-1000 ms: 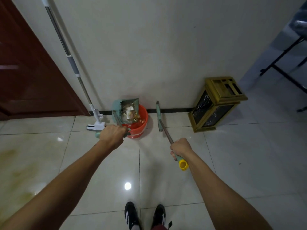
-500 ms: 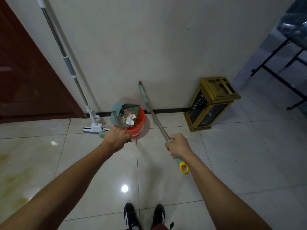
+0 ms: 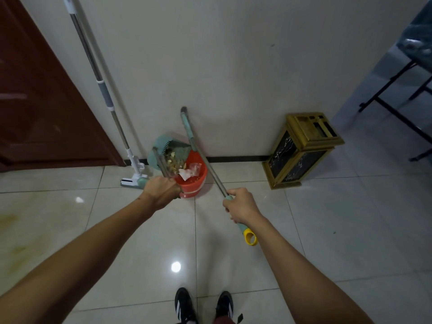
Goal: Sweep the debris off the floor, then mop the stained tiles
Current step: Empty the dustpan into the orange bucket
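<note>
Shiny pale floor tiles (image 3: 140,230) meet a plain wall, with yellow-brown stains (image 3: 14,232) at the left. By the wall stands a red bucket (image 3: 195,181) with scraps and bits of paper in it. The left hand (image 3: 161,190) grips the handle of a green dustpan (image 3: 168,154), tipped over the bucket with debris (image 3: 174,161) in it. The right hand (image 3: 240,204) grips a broom (image 3: 205,160), pointing up at the wall. A mop (image 3: 112,106) leans nearby. A gold bin (image 3: 304,148) stands to the right.
</note>
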A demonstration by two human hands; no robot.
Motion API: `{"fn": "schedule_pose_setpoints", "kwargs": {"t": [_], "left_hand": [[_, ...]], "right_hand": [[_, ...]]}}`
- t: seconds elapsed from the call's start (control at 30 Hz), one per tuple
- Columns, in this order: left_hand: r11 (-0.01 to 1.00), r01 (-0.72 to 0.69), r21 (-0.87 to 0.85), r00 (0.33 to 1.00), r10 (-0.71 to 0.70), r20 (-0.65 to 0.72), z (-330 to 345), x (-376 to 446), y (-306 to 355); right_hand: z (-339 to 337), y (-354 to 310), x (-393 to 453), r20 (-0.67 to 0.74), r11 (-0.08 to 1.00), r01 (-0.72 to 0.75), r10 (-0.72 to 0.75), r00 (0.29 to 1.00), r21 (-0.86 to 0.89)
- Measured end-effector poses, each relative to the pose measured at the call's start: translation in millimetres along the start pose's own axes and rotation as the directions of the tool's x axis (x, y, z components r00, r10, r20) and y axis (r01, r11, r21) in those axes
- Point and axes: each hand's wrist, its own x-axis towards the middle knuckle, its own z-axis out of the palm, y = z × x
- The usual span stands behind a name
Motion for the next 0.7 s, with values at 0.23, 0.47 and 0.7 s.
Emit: {"fn": "schedule_pose_setpoints", "kwargs": {"t": [0.23, 0.47, 0.7], "left_hand": [[0.986, -0.076, 0.151, 0.994, 0.063, 0.087, 12.3, -1.8, -4.3], [0.984, -0.128, 0.126, 0.983, 0.108, 0.151, 14.8, 2.9, 2.8], [0.976, -0.163, 0.141, 0.986, 0.155, 0.065, 5.6, 14.0, 14.9]], "right_hand": [[6.0, -0.5, 0.6, 0.026, 1.0, 0.029, -0.029, 0.999, -0.011], [5.5, 3.3, 4.2, 0.011, 1.0, 0.014, -0.014, 1.0, 0.005], [0.1, 8.9, 3.6, 0.008, 1.0, 0.024, -0.024, 1.0, 0.002]]}}
